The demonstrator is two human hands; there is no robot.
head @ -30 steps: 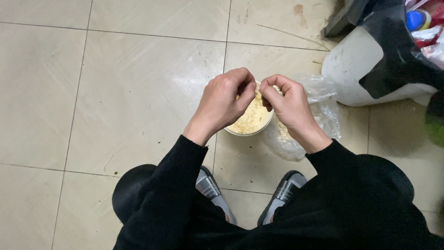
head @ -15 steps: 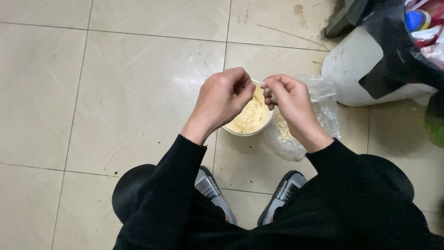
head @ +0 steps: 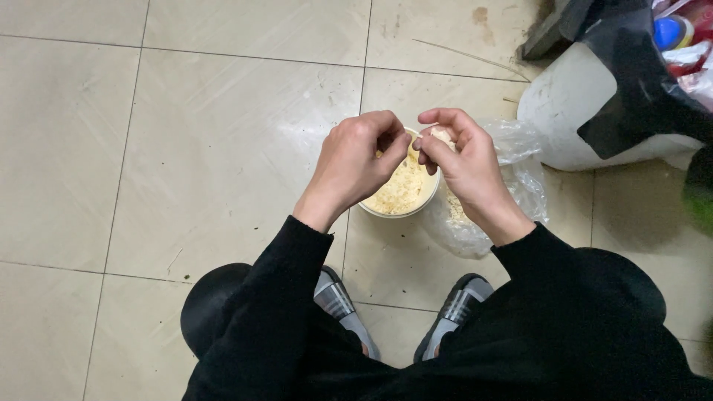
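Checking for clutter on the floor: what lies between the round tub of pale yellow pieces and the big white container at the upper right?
In the head view, a crumpled clear plastic bag lies between the tub and the white container, partly under the right hand.

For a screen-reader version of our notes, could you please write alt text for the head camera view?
Seen from above, a person crouching on a tiled floor holds both hands over a small round tub of pale yellow pieces; the right hand pinches a pale piece, the left hand close beside it. A clear plastic bag lies right of the tub, a white sack beyond.
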